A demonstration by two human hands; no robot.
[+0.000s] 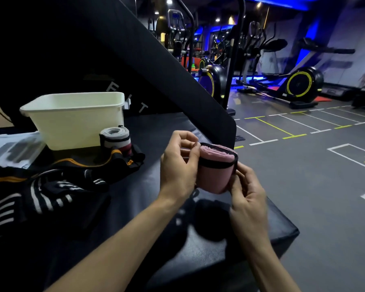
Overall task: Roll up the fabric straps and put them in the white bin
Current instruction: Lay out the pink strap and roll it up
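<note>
Head view: my left hand [178,165] gripped the left side of the pink rolled strap [216,169] at frame centre, fingers curled over its top edge and thumb pressed at the seam. My right hand [248,199] held the roll from below and right, fingers curled round its lower side. The roll stood upright between both hands, raised above the dark padded bench [282,226], with a black band running round its upper part. The coiled layers showed at the top.

Left of the hands, a grey rolled strap [115,137] with black, white and dark red stripes stood on the bench, just beside the white bin [76,119] in the left middle of the frame. I could not see inside the bin.

A loose black strap with orange edging [105,159] lay in front of the bin. More black straps with white stripes [46,194] lay heaped at lower left.

A black slanted pad [156,66] rose behind the bench. Exercise bikes [299,85] stood upper right on the grey marked floor [303,165].
</note>
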